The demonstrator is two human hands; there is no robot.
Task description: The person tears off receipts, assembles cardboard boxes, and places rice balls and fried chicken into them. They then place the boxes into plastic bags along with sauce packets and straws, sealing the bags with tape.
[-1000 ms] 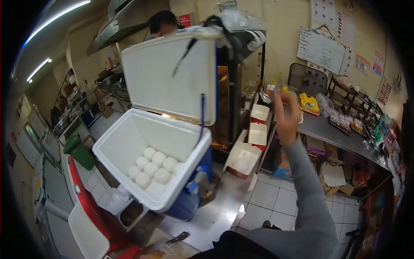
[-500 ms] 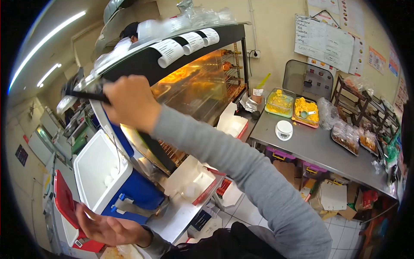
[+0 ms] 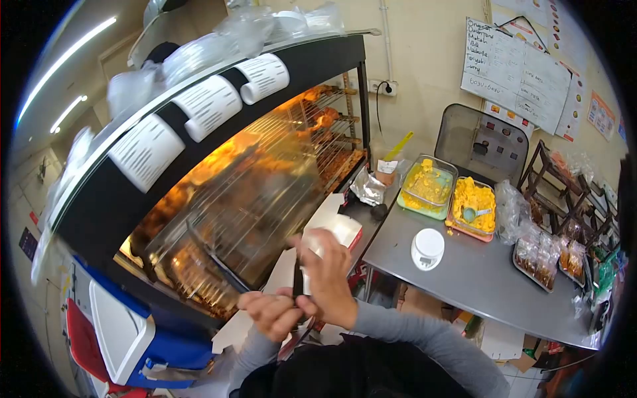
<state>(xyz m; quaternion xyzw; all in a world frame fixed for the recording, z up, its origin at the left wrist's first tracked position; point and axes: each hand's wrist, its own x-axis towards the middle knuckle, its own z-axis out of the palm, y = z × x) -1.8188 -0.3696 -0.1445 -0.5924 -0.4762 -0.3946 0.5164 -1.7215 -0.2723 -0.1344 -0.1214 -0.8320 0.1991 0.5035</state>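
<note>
My right hand (image 3: 330, 275) and my left hand (image 3: 269, 313) meet low in the middle of the view, in front of the glass warmer (image 3: 245, 192). Both close on a pair of black tongs (image 3: 297, 284), whose dark handle shows between the fingers. The tips of the tongs are hard to make out against the glass. Just behind my right hand sits an open white box (image 3: 338, 229) on the counter. Fried food glows orange on the racks inside the warmer.
A blue and white cooler (image 3: 126, 335) stands at lower left. To the right, a steel table (image 3: 478, 282) holds a white scale (image 3: 427, 247), two tubs of yellow food (image 3: 428, 186) and bagged snacks (image 3: 541, 255). Paper rolls (image 3: 206, 106) line the warmer's top.
My right hand came down from the warmer's top with the black tongs. My left hand rose to join it on them. The view swung right, away from the cooler.
</note>
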